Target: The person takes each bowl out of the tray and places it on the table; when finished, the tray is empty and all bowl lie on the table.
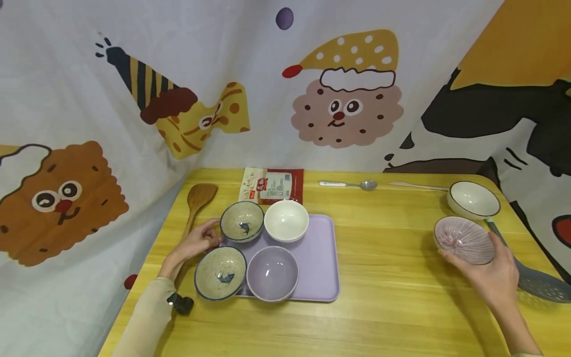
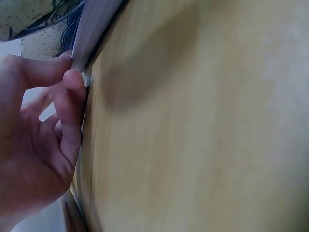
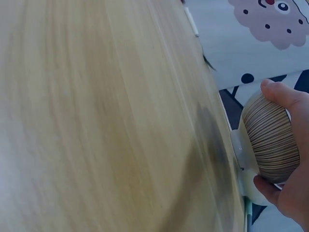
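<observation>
while the left hand pinched the left edge of the lilac tray, thumb and curled fingers closing on its rim in the left wrist view, the right hand grasped a pink ribbed bowl well off to the right, tilted up on its side just above the table. from the right wrist camera, the thumb lay over the top of that bowl's striped outer wall and the other fingers curled under it. 4 bowls sat on the tray, packed close in 2 rows: a speckled bowl with a fish at the back left, a white bowl beside it at the back right, a second speckled fish bowl at the front left, hanging over the tray's edge, and a purple bowl at the front right. the right part of the tray was bare. a wooden spatula lay on the table just left of the tray, its handle running under the left hand. behind the tray, a red and white packet lay flat near the table's far edge, with a metal spoon to its right. a white bowl with a dark rim stood at the far right, just behind the pink one, and a grey slotted spatula lay beyond the right hand. a small black object rested by the left wrist. a cartoon cloth hung behind the table.
</observation>
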A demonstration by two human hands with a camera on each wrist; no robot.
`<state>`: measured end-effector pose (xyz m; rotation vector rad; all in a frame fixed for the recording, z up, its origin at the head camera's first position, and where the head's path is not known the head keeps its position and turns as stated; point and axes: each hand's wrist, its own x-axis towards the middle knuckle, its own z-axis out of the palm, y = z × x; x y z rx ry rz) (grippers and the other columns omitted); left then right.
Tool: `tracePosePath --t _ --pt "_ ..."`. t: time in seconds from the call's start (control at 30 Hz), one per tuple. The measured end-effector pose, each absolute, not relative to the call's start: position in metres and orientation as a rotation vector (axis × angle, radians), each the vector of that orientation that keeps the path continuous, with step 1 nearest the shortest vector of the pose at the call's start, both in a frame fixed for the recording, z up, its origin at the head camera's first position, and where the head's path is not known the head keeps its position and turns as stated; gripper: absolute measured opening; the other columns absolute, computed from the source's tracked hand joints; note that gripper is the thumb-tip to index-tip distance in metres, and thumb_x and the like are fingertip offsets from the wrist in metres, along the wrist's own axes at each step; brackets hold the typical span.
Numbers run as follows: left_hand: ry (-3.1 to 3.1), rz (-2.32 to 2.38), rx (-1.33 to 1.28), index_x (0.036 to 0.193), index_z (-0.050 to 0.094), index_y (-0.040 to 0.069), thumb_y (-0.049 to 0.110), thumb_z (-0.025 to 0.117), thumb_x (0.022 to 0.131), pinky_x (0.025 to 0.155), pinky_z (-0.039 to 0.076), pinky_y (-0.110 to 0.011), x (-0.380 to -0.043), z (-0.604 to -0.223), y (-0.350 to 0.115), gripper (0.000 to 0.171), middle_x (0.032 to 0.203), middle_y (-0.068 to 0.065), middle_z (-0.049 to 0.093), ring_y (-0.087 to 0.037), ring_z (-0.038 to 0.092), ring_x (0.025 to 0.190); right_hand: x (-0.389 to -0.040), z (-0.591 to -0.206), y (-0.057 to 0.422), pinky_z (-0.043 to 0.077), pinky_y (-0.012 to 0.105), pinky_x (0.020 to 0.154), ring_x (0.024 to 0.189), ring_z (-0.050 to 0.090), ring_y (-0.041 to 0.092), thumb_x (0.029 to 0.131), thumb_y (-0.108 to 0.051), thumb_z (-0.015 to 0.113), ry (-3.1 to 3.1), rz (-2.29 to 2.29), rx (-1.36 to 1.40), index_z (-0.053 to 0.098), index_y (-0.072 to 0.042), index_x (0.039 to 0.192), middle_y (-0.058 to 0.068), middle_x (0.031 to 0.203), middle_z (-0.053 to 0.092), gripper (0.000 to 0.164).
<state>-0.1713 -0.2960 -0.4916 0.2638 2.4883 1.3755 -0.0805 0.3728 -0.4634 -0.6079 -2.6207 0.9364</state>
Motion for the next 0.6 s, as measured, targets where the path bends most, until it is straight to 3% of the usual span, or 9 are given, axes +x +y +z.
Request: tracePosePath --t 0.6 --pt "2.397 1.449 0.223 0.151 0.038 -0.003 0.001 0.064 0.091 0.056 0.05 -0.027 -0.174 -0.492 -0.298 0.066 0.082 -0.016 0.063 -0.015 0.057 0.066 -0.091 -0.467 0.405 0.017 0.068 0.12 0.149 0.018 0.054 0.077 -0.045 0.084 -2.637 0.975 -0.827 0.011 0.005 0.16 0.034 0.163 0.015 0.121"
